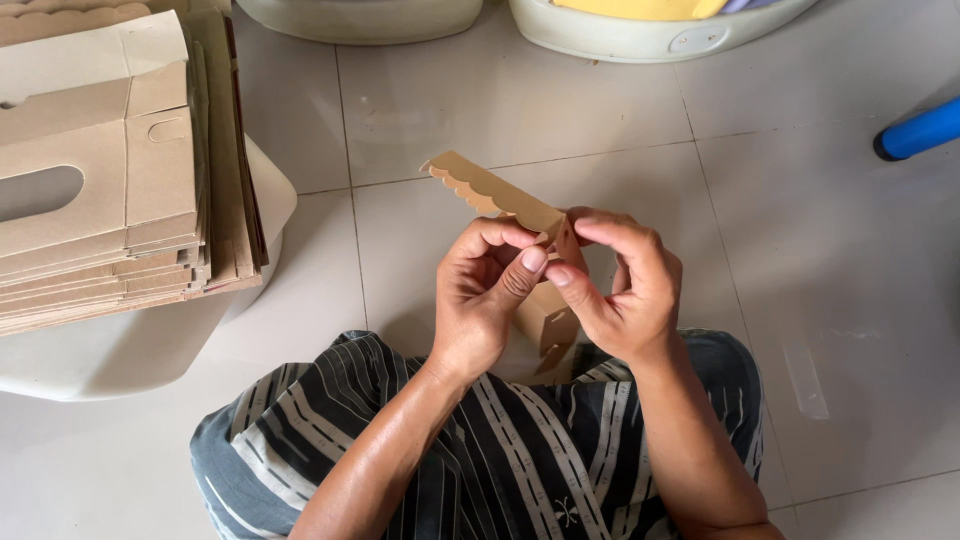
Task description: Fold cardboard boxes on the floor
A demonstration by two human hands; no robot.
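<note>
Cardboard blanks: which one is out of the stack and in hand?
The scalloped-edge blank, pinched between left hand and right hand over the lap. The others lie flat in the stack at left.

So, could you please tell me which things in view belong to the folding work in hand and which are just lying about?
In the work:
- brown card box blank, pinched by left hand and right hand
- stack of flat card blanks, resting on a white tub

Lying about:
- blue tube
- white basin holding a yellow thing
- second white basin
- clear strip on the floor
</note>
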